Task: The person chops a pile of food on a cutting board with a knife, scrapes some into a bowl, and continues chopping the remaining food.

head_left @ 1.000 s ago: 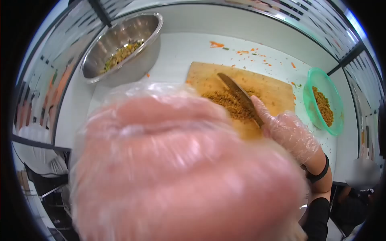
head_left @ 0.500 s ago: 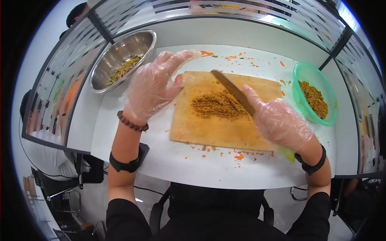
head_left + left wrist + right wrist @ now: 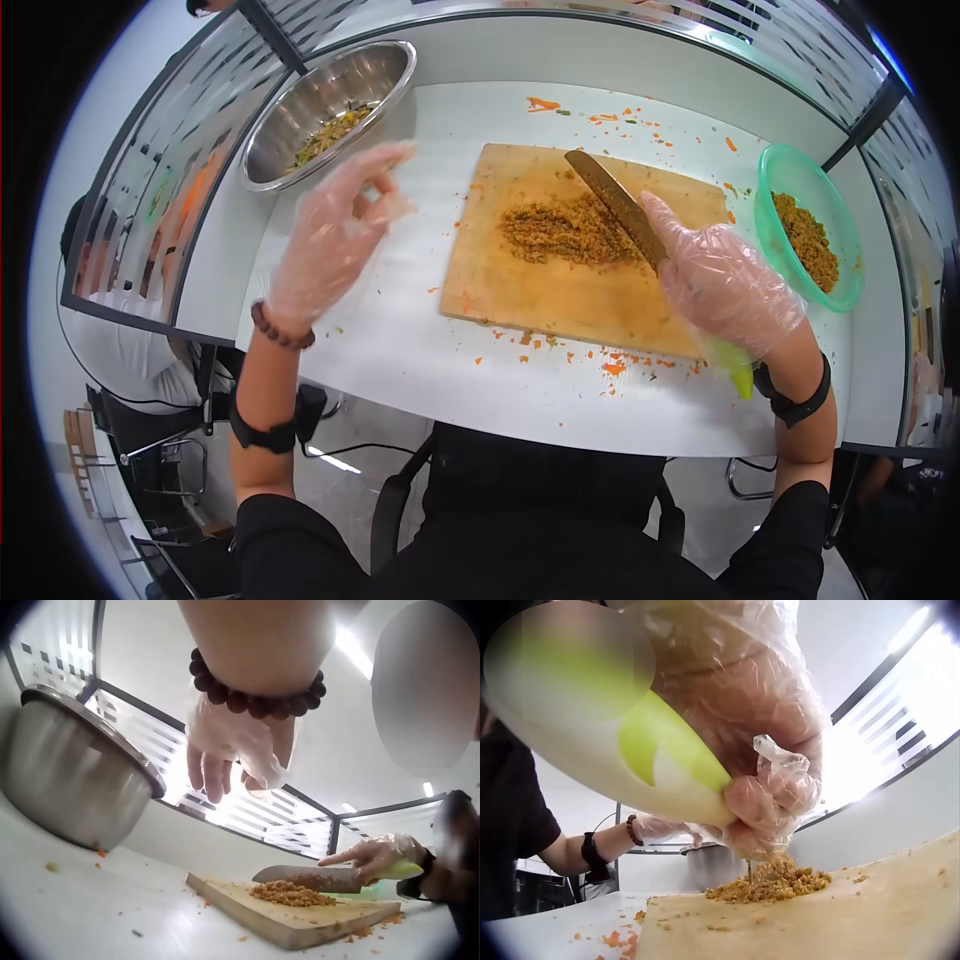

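My gloved right hand [image 3: 728,285] grips the green and white handle [image 3: 679,750] of a knife [image 3: 612,203], its index finger laid along the blade. The blade lies over the right part of a pile of brown chopped food [image 3: 560,232] on the wooden cutting board [image 3: 540,300]. My left hand [image 3: 335,235], in a clear glove, is raised left of the board and holds nothing. Its fingers are loosely bent in the left wrist view, above the table between the metal bowl and the board.
A metal bowl [image 3: 268,150] with chopped vegetables stands at the back left. A green bowl [image 3: 848,235] with brown chopped food is right of the board. Orange scraps [image 3: 614,368] lie along the board's front and behind it. Low partitions surround the table.
My left hand has dropped from close before the head camera and moved left, away from the board. My right hand still grips the knife over the pile.
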{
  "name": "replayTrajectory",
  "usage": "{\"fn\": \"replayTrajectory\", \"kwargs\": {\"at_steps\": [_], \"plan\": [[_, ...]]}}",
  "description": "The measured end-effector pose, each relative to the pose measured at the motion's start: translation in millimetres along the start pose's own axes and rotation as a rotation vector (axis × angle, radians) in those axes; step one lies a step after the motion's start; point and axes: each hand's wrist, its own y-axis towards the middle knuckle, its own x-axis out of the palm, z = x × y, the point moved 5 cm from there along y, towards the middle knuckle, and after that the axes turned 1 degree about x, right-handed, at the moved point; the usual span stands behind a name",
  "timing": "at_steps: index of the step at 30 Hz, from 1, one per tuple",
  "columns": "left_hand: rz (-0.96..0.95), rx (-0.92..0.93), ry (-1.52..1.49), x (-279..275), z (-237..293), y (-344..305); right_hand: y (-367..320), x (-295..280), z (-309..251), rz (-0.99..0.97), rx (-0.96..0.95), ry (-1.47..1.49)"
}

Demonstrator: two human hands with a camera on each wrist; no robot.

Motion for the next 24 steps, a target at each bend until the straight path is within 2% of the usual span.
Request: {"fn": "replayTrajectory", "kwargs": {"at_steps": [3, 6, 9, 12, 13, 15, 18, 20, 24], "plan": [[0.180, -0.122, -0.606, 13, -32, -47, 1, 4, 3, -0.008, -0.010, 0.083], [0.398, -0.331, -0.647, 27, -30, -90, 4, 4, -6, -0.134, 0.050, 0.041], [0.592, -0.398, -0.777, 36, -29, -126, -2, 8, -7, -0.190, 0.057, 0.091], [0.547, -0.271, -0.729, 45, -19, -147, 3, 1, -9, -0.195, 0.136, 0.140], [0.521, -0.236, -0.686, 46, -16, -149, 3, -1, -10, -0.129, 0.121, 0.174], [0.554, -0.293, -0.733, 42, -27, -146, -4, -4, -9, 0.006, 0.105, 0.253], [0.603, -0.370, -0.890, 33, -52, -131, -21, -7, -19, 0.097, 0.191, 0.390], [0.681, -0.419, -0.950, 25, -60, -119, -37, 1, -23, 0.161, 0.180, 0.374], [0.718, -0.407, -1.011, 22, -57, -101, -71, 22, -23, 0.245, 0.218, 0.458]]}}
